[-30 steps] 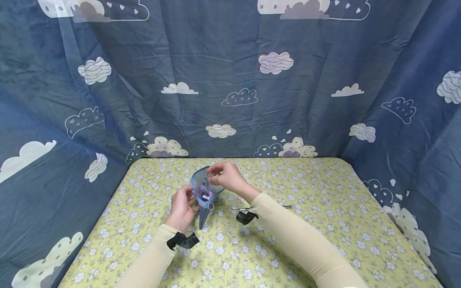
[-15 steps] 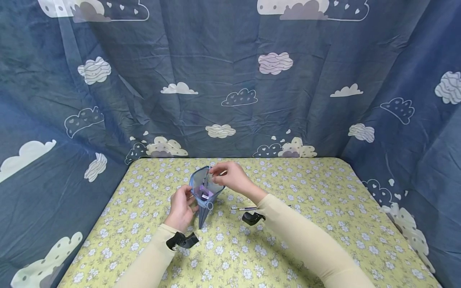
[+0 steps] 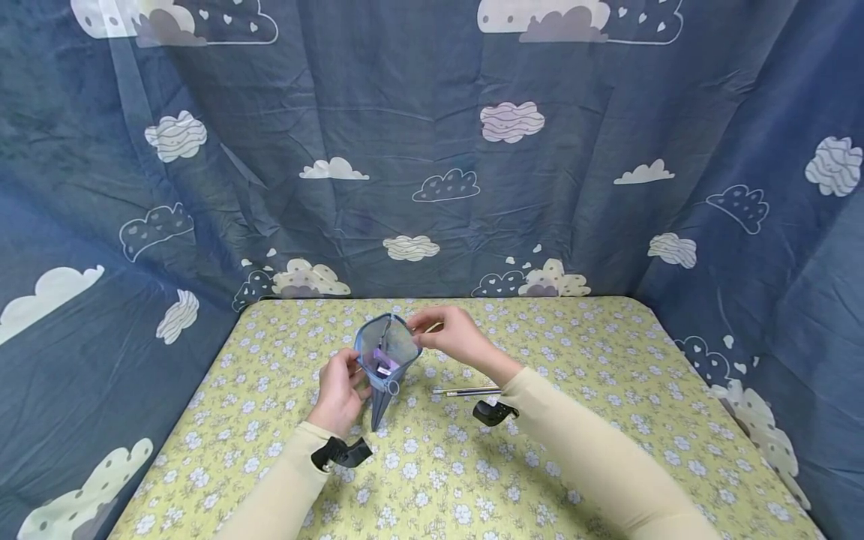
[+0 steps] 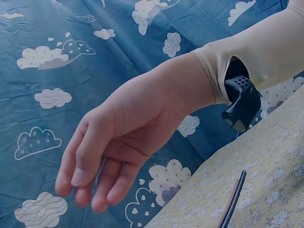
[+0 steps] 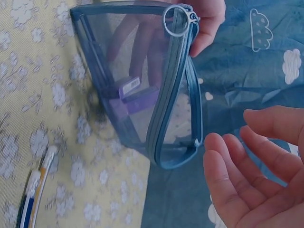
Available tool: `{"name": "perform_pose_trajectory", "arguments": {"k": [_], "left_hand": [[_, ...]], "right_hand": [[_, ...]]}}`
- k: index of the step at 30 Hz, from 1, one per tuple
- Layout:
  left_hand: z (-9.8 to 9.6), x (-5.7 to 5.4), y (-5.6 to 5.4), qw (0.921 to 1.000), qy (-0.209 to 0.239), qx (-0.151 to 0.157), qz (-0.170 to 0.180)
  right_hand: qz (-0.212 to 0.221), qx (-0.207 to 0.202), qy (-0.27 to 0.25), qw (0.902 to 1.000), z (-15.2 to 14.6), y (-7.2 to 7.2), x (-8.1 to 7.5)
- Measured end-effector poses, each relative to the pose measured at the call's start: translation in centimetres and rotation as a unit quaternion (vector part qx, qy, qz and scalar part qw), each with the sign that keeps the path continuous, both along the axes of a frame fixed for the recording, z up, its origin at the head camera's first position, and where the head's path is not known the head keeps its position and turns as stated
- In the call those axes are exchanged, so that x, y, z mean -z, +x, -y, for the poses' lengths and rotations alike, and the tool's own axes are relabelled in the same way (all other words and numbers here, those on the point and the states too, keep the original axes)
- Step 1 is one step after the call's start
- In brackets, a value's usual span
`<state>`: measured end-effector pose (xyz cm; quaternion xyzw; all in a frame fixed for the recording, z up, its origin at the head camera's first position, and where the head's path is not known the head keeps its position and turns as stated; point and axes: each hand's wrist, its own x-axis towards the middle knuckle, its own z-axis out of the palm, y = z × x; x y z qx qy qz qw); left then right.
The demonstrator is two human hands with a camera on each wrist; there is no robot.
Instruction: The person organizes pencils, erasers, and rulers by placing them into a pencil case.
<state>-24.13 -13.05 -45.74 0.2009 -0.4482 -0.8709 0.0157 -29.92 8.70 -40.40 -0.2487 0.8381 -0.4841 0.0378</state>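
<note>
My left hand [image 3: 339,390] grips a blue mesh zipper pouch [image 3: 381,386] by its left side, thumb at the rim. The pouch stands upright with its mouth spread, a ring pull on its zipper. Through the mesh in the right wrist view, a purple item [image 5: 142,99] with a white barcode label and thin dark sticks [image 5: 95,50] are visible inside. My right hand [image 3: 454,334] hovers at the pouch's right rim. Its fingers are loosely bent with nothing between them, as the right wrist view shows. In the left wrist view, the right hand [image 4: 128,118] hangs above the table.
Two pencils [image 3: 469,391] lie side by side on the yellow floral tablecloth [image 3: 418,472], right of the pouch and below the right forearm. A dark blue cloud-print curtain [image 3: 385,112] stands behind and along both sides. Each wrist carries a black camera mount.
My right hand has drawn back to the right from over the pouch's mouth, uncovering more of its inside. More of the pencils shows. The left hand and pouch have stayed nearly in place.
</note>
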Motion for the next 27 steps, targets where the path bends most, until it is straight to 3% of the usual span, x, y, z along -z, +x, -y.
{"name": "perform_pose_trajectory", "arguments": {"k": [13,27], "left_hand": [[-0.1,0.0,0.1,1.0,-0.003,-0.001,-0.001],[-0.2,0.3,-0.1,0.9999,-0.015,-0.005,0.001]], "right_hand": [[-0.007,-0.001,0.03,0.9995,-3.0,0.8,-0.5],[0.001,0.01,0.064,0.9979,-6.4,1.3,0.7]]}}
